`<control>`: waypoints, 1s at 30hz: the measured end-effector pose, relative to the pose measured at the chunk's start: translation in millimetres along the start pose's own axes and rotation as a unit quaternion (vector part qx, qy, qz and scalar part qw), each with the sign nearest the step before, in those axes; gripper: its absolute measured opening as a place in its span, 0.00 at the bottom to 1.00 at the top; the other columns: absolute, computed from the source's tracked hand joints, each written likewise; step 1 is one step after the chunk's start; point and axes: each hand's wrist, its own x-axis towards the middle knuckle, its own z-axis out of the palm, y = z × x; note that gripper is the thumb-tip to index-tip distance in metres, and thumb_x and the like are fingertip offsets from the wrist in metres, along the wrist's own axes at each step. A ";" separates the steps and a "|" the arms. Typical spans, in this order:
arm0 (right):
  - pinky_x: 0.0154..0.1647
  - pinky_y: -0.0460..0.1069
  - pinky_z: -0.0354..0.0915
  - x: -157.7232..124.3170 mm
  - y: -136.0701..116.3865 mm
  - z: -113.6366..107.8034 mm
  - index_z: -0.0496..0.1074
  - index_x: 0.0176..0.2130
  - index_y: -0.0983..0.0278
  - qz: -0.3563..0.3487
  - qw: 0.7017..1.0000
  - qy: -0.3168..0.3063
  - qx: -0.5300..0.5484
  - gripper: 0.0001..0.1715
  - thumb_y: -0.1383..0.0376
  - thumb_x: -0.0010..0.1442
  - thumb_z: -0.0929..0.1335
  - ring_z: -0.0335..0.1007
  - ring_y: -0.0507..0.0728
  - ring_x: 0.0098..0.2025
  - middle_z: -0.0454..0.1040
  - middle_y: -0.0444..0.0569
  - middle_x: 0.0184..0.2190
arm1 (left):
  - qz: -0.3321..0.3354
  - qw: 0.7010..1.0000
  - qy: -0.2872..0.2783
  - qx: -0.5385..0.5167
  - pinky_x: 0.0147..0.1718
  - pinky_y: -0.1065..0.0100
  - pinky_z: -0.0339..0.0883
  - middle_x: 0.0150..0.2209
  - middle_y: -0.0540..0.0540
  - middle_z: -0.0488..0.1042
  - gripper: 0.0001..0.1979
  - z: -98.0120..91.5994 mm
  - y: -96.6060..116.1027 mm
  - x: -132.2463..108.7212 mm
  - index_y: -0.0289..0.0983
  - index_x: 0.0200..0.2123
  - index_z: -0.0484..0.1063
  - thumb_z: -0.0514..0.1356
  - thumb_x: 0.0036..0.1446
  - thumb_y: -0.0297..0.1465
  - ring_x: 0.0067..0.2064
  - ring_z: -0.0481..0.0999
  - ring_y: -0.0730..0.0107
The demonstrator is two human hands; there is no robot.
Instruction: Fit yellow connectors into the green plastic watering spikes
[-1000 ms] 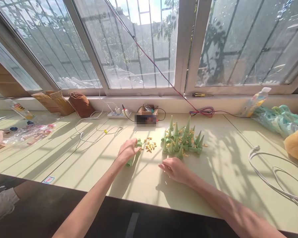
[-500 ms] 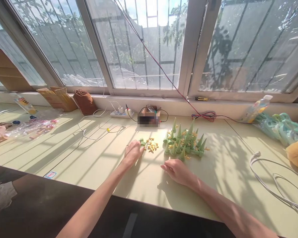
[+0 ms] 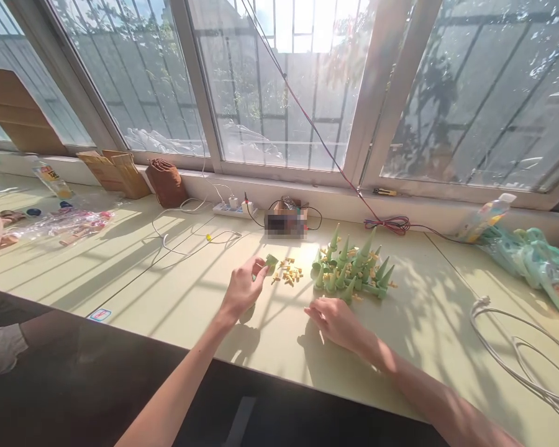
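free: table left-front | blocked: green cones, yellow bits ahead

A small hand-assembly workshop at a sunlit window bench

A long pale table runs under wide sliding windows. It carries heaps of identical green cones, loose yellow pieces, a bag of turquoise parts, cardboard boxes, a power strip and trailing red wire.

Bright sun through the windows, barred shadows on the table, glare above, edges bowed
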 end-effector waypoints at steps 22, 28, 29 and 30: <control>0.25 0.48 0.56 98.9 -21.0 16.6 0.71 0.43 0.66 0.105 0.975 -0.113 -0.162 0.13 0.74 0.67 0.59 0.64 0.54 0.25 0.71 0.56 0.39 | 0.009 0.993 -0.082 0.086 0.38 0.64 0.73 0.39 0.46 0.82 0.10 7.9 -16.9 -21.6 0.42 0.37 0.79 0.58 0.56 0.34 0.42 0.82 0.58; 0.28 0.50 0.63 99.8 -17.4 24.4 0.70 0.47 0.67 0.115 0.975 -0.106 -0.158 0.11 0.72 0.66 0.62 0.71 0.58 0.31 0.72 0.59 0.42 | 0.002 0.981 -0.115 0.156 0.32 0.65 0.68 0.38 0.48 0.82 0.10 7.0 -9.5 -19.2 0.44 0.42 0.75 0.57 0.58 0.34 0.35 0.82 0.58; 0.28 0.50 0.63 99.0 -17.5 24.2 0.69 0.47 0.67 0.115 0.976 -0.103 -0.156 0.11 0.72 0.65 0.62 0.71 0.59 0.31 0.72 0.59 0.42 | 0.001 0.979 -0.118 0.164 0.32 0.64 0.67 0.37 0.48 0.82 0.09 5.6 -7.9 -18.3 0.44 0.41 0.74 0.57 0.58 0.34 0.36 0.82 0.57; 0.28 0.50 0.63 97.8 -17.8 23.5 0.69 0.47 0.67 0.115 0.976 -0.100 -0.153 0.11 0.72 0.65 0.62 0.72 0.59 0.31 0.73 0.59 0.41 | 0.002 0.978 -0.118 0.171 0.32 0.64 0.66 0.37 0.48 0.82 0.08 4.2 -6.5 -17.4 0.44 0.40 0.74 0.57 0.58 0.35 0.36 0.82 0.57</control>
